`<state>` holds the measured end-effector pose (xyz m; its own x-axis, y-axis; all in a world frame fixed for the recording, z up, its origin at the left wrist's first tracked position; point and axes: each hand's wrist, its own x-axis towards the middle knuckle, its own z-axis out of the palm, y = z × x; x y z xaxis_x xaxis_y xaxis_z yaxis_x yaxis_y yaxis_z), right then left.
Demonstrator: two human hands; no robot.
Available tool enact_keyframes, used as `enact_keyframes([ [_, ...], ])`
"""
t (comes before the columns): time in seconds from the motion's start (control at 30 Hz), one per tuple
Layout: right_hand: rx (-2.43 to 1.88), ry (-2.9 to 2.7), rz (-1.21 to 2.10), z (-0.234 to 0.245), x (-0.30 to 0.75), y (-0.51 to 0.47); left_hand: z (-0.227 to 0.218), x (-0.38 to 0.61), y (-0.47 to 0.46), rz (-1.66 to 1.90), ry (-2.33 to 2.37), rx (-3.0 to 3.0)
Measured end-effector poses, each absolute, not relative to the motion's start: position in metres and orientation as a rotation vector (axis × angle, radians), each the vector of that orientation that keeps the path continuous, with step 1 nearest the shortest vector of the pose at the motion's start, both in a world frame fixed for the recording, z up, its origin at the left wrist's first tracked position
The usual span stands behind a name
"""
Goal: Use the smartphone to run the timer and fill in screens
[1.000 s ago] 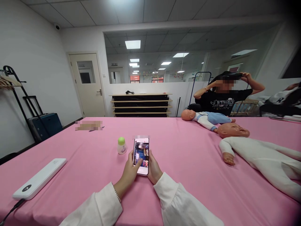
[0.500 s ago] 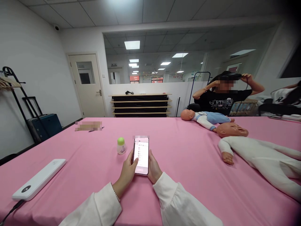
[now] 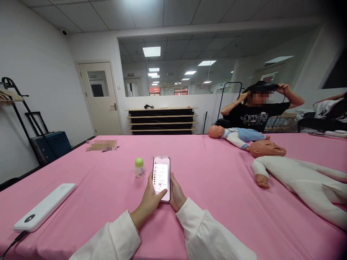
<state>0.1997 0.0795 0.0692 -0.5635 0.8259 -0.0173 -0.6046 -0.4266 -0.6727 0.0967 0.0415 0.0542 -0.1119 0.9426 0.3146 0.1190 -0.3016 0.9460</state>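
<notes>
A smartphone (image 3: 160,178) with a lit screen stands tilted toward me above the pink-covered table (image 3: 108,202). My left hand (image 3: 149,196) grips its left edge, with the thumb lying over the lower part of the screen. Along the other edge, my right hand (image 3: 177,192) is closed round the phone; its fingers are mostly hidden behind. Just left of the phone stands a small bottle (image 3: 139,168) with a green cap and a pale body.
Two baby dolls lie at the right: one in white (image 3: 298,177), another in blue and white (image 3: 244,135) behind it. A white power bank (image 3: 46,207) with a black cable lies at left. A person in black (image 3: 257,112) sits across, hands at their headgear.
My left thumb has moved right across the lower screen, and the phone's screen shows a different page. The phone has tilted slightly. The person opposite has shifted their arms a little.
</notes>
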Motion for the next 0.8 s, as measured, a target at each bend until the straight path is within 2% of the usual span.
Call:
enact_keyframes([
  [0.47, -0.469, -0.690, 2.024, 0.070, 0.198, 0.080, 0.054, 0.096, 0.045, 1.586, 1.078, 1.310],
  [0.8, -0.476, -0.706, 2.035, 0.070, 0.198, 0.081, 0.059, 0.096, 0.039, 1.531, 1.207, 1.346],
])
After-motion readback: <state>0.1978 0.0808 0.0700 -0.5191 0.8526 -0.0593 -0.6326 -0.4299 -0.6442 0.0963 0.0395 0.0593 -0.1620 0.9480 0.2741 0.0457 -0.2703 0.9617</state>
